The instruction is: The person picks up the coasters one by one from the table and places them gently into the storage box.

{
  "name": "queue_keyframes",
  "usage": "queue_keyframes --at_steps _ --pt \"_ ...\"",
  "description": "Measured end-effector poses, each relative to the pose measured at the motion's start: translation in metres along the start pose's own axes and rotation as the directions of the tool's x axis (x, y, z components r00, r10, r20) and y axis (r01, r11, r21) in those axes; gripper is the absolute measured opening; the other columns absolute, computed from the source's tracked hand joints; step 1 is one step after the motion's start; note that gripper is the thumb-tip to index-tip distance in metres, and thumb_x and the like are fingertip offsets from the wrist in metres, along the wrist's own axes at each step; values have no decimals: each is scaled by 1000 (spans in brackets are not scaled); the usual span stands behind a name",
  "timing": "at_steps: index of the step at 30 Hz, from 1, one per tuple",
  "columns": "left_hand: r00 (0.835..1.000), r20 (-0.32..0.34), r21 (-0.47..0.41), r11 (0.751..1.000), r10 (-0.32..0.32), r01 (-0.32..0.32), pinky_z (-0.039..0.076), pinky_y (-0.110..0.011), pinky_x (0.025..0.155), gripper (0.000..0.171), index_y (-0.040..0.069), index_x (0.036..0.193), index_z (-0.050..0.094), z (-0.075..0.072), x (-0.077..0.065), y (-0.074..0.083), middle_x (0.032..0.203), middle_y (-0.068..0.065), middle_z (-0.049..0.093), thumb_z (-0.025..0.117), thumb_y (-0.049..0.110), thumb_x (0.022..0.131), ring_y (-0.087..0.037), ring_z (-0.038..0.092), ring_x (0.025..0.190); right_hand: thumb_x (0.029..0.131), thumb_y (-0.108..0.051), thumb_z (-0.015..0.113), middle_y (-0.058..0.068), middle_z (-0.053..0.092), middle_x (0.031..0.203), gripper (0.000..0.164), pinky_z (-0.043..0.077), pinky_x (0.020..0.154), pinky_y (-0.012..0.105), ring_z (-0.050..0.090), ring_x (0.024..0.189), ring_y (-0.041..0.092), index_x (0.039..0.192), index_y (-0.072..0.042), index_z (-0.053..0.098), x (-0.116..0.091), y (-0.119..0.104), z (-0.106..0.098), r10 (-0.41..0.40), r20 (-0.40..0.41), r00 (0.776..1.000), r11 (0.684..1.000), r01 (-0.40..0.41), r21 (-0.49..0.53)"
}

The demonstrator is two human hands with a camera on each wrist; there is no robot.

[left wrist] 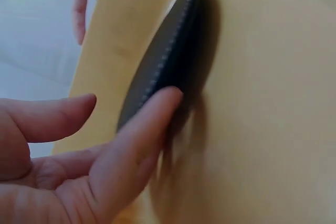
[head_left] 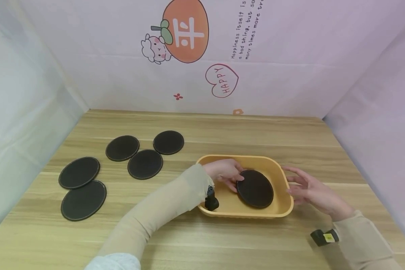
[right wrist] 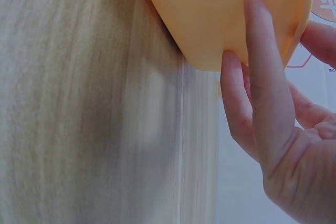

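A yellow plastic basin (head_left: 224, 215) stands on the wooden table. Inside it, a round black coaster (head_left: 255, 188) with a stitched edge leans at a tilt. My left hand (head_left: 224, 172) reaches in over the basin's left side and grips the coaster by its left edge. In the left wrist view, one finger overlaps the coaster's (left wrist: 163, 56) stitched rim, while another digit stands apart from it. From the right, my right hand (head_left: 312, 191) touches the basin's outer end wall with extended, spread fingers (right wrist: 268, 77). Nothing is held in that hand.
Several more black coasters lie flat on the left of the table (head_left: 175, 243): a touching trio (head_left: 145, 164) farther back and an overlapping pair (head_left: 83, 200) nearer. White printed cloth (head_left: 273, 86) hangs behind and along both sides. Each wrist carries a small black camera (head_left: 320, 237).
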State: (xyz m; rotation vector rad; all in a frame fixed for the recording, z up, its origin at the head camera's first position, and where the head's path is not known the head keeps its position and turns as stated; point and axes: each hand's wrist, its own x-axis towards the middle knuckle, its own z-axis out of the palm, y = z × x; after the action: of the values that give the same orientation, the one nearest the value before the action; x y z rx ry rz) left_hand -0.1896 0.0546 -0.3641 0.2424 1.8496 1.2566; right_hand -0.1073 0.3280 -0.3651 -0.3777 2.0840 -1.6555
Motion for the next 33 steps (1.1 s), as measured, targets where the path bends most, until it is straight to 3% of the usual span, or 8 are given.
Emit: queue_keyframes --at_steps 7,13,20,25,33 --pt "999 -35 114 993 14 -10 58 -31 68 49 -3 138 42 -3 -12 1 123 -19 57 58 8 93 -27 69 89 94 0 53 -8 53 119 62 58 72 42 65 98 16 146 -20 27 1 1 0 -2 -1 1000 1000 2 1" --pt "1000 -25 141 990 15 -11 58 -32 71 52 4 140 40 -11 -20 3 126 -16 58 60 15 93 -24 67 97 93 -1 53 -7 52 120 63 58 73 43 65 99 16 147 -18 25 0 1 1 5 -7 1000 1000 -5 -7" --pt "995 44 70 993 91 -94 57 -38 79 50 4 142 38 -19 -32 15 135 -19 52 55 12 96 -33 53 122 93 -1 54 -8 52 120 63 58 72 43 65 98 15 147 -18 25 0 1 1 6 -21 1000 1000 -7 -19" --pt "991 56 22 992 121 -122 56 -42 82 48 3 142 39 -23 -42 23 138 -19 48 52 9 97 -35 51 124 93 -1 54 -8 53 119 62 58 72 43 65 98 15 147 -17 26 0 0 0 -1 -18 1000 1000 0 -23" --pt "979 42 22 980 198 -199 57 -38 80 47 4 141 40 -33 -60 31 135 -21 50 54 11 96 -32 52 123 93 -1 54 -5 51 121 64 58 72 42 65 99 15 147 -15 24 0 0 0 5 -22 1000 1000 -6 -29"
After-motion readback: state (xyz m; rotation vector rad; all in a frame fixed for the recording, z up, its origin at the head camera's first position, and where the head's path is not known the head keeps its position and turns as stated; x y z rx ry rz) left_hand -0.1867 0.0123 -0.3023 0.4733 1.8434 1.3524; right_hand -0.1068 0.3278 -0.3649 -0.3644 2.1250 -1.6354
